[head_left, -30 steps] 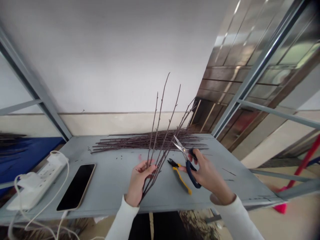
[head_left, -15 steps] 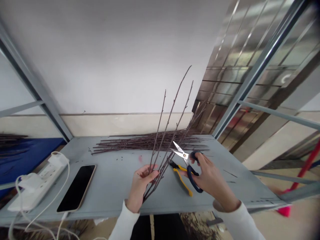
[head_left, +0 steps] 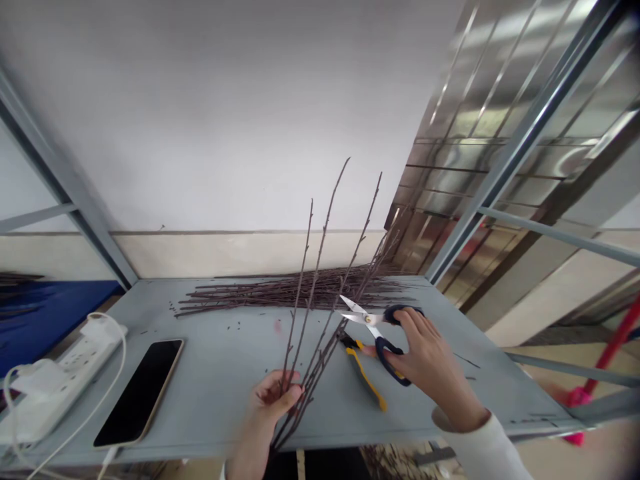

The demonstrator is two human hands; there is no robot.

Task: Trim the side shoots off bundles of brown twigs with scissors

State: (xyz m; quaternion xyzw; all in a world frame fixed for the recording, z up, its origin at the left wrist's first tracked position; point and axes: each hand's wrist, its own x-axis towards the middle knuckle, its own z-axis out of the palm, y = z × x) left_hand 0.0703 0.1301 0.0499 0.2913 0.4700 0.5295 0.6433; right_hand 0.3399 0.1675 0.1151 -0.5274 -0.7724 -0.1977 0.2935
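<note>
The left hand [head_left: 267, 403] is clenched around the lower ends of a bundle of twigs [head_left: 313, 380]. The bundle stands nearly upright above the near edge of the surface [head_left: 220, 373] and leans slightly to the right, its tips fanning apart. Gripping it at the base likely keeps the upper stems free and within reach of a blade.

The right hand [head_left: 425, 360] grasps the scissors [head_left: 370, 320], with fingers through the dark handle loops. The blades are parted and point left at the mid-height of the bundle (whether a blade touches a stem cannot be told).

A pair of yellow-handled pliers [head_left: 367, 380] lies flat on the surface just beside the right hand, below the scissors and probably kept there for quick reach.

A pile of twigs [head_left: 300, 293] lies lengthwise along the far edge, well apart from the hands. No box or tray shows, so the pile rests directly on the surface. A phone [head_left: 137, 393] lies face up at the left, and a power strip [head_left: 65, 373] sits beyond it.
</note>
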